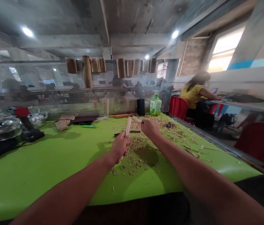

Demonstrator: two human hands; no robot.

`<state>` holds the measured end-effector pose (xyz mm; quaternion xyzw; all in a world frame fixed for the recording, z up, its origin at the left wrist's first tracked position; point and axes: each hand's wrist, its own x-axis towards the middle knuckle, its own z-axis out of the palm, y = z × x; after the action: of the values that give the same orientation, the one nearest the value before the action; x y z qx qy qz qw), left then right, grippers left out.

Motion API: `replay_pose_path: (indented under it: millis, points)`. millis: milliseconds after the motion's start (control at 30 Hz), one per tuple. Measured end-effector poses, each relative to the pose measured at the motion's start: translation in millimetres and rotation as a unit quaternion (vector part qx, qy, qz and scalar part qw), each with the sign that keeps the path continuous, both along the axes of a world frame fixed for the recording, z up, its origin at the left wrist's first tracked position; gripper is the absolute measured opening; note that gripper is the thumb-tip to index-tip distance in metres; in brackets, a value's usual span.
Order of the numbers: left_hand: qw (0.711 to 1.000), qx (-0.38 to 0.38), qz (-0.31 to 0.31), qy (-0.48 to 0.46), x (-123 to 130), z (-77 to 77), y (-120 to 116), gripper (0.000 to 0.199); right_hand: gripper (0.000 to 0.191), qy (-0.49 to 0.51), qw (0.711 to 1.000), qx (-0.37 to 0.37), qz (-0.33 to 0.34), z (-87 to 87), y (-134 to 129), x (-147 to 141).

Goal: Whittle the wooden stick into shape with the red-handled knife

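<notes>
Your left hand is closed around the lower part of a pale wooden stick, whose upper end points up and away from you, on the near side of the green bottle and to its left. Your right hand is clenched on the handle of a small knife, also nearer you than the bottle; its blade points left, close to the stick's top, and whether the two touch you cannot tell from this view. Wood shavings lie scattered from the foot of the bottle towards you, over the green tabletop and under both hands. A black box stands upright just left of the bottle, and further left, a long brown strip lies flat. Well to the bottle's left you have a bright green pen, some brown paper pieces and a red-and-black power tool. Behind the bottle rises a perforated metal panel with bamboo pieces hung along it. To the bottle's right, away from your table, a person in a yellow top sits on a red chair.
</notes>
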<state>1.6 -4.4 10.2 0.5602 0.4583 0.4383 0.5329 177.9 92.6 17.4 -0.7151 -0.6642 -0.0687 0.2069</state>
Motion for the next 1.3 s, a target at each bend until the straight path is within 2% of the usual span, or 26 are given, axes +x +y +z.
replay_pose_path:
  millis: [133, 400, 567, 767, 1033, 1100, 1200, 1300]
  points:
    - [1.000, 0.007, 0.007, -0.001, 0.5, -2.8, 3.0, 0.006, 0.036, -0.027, 0.998, -0.019, 0.058, -2.6, -12.8, -11.7]
    - [0.999, 0.030, 0.006, 0.007, 0.5, -11.5, 10.4, 0.011, 0.032, -0.079, 0.991, 0.000, 0.109, -8.1, -20.0, -22.5]
    - [0.997, 0.050, 0.029, 0.052, 0.6, -17.1, 12.5, 0.016, 0.032, -0.084, 0.991, -0.001, 0.103, -6.8, -21.2, -22.7]
    - [0.993, 0.064, 0.042, 0.084, 0.7, -20.2, 6.4, 0.011, 0.033, -0.095, 0.990, 0.003, 0.101, -2.5, -17.7, -14.5]
    - [0.992, 0.055, 0.034, 0.106, 1.7, -10.3, 4.5, 0.008, 0.035, -0.090, 0.991, 0.030, 0.092, -2.3, -2.3, -9.3]
    - [0.992, 0.049, 0.027, 0.114, 3.1, -8.6, -2.9, 0.009, 0.036, -0.063, 0.996, 0.014, 0.068, -2.1, 3.4, 0.2]
    - [0.993, 0.057, -0.035, 0.093, 5.3, -8.9, -17.5, 0.013, 0.038, 0.023, 0.998, -0.042, -0.045, 0.3, 12.0, 33.3]
    - [0.995, 0.033, -0.083, 0.040, 4.8, -8.9, -21.0, 0.017, 0.039, 0.056, 0.991, -0.046, -0.109, 2.1, 17.8, 65.1]
